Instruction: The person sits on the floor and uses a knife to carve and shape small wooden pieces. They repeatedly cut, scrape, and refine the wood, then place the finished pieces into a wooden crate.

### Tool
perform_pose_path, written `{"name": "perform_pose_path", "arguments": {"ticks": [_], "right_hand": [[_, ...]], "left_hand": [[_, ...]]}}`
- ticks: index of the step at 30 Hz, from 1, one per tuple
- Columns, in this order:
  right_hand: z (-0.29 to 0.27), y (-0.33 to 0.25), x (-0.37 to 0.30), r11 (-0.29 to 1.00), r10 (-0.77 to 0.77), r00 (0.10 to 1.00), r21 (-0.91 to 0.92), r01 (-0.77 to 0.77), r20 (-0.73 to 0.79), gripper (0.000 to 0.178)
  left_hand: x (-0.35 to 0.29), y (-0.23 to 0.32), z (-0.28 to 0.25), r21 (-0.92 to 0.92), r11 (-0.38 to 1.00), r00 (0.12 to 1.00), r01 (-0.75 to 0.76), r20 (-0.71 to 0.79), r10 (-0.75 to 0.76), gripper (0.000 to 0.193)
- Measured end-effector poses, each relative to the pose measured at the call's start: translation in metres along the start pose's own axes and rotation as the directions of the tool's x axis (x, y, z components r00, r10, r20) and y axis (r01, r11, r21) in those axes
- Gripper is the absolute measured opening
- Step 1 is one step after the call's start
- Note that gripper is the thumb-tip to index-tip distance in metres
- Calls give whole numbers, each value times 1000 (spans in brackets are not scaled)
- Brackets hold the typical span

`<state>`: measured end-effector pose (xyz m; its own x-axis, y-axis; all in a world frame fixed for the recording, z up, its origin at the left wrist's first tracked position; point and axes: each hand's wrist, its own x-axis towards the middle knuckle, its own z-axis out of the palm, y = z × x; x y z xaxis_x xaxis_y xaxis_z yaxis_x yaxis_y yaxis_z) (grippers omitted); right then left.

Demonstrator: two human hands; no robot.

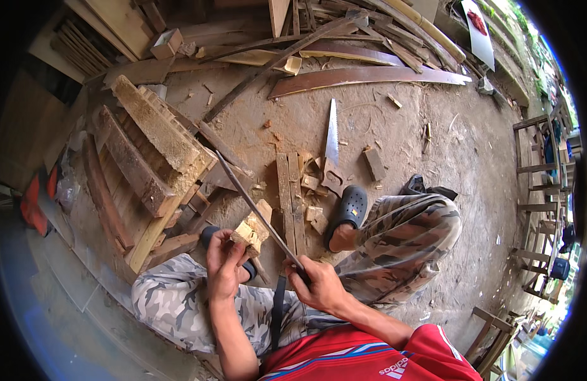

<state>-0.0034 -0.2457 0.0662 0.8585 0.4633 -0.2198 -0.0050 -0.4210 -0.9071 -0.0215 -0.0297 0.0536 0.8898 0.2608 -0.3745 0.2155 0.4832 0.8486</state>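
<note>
Between the person's knees, the left hand (226, 261) has thumb and fingers clamped on a pale wooden block (248, 235); the right hand (319, 287) is closed around the near end of a long, narrow blade (257, 207), slanting just beside it. A glancing stroke could skip toward the left thumb, or a weak hold could let the block twist. Farther out, the handsaw (332, 141) near the right clog (352, 204) could catch a shifting foot.

- Your pale wood block (253, 231), rough-faced and angular, sits pinched in your left hand (225, 261).
- Your long, slim, dark blade (258, 209) slants up-left from your right hand (320, 284), alongside the block.
</note>
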Motion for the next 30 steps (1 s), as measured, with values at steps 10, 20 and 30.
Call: {"name": "perform_pose_path", "arguments": {"ticks": [10, 20, 30], "right_hand": [[4, 2, 2, 989, -61, 998, 136, 65, -33, 11], [1, 2, 4, 1000, -11, 1000, -8, 11, 10, 15], [-5, -3, 9, 975, 57, 990, -218, -27, 132, 14]], "left_hand": [[-1, 2, 3, 7, 1000, 999, 19, -30, -19, 28], [-1, 0, 3, 15, 1000, 1000, 26, -9, -26, 31], [-2, -2, -1, 69, 996, 999, 54, -3, -54, 34]]}}
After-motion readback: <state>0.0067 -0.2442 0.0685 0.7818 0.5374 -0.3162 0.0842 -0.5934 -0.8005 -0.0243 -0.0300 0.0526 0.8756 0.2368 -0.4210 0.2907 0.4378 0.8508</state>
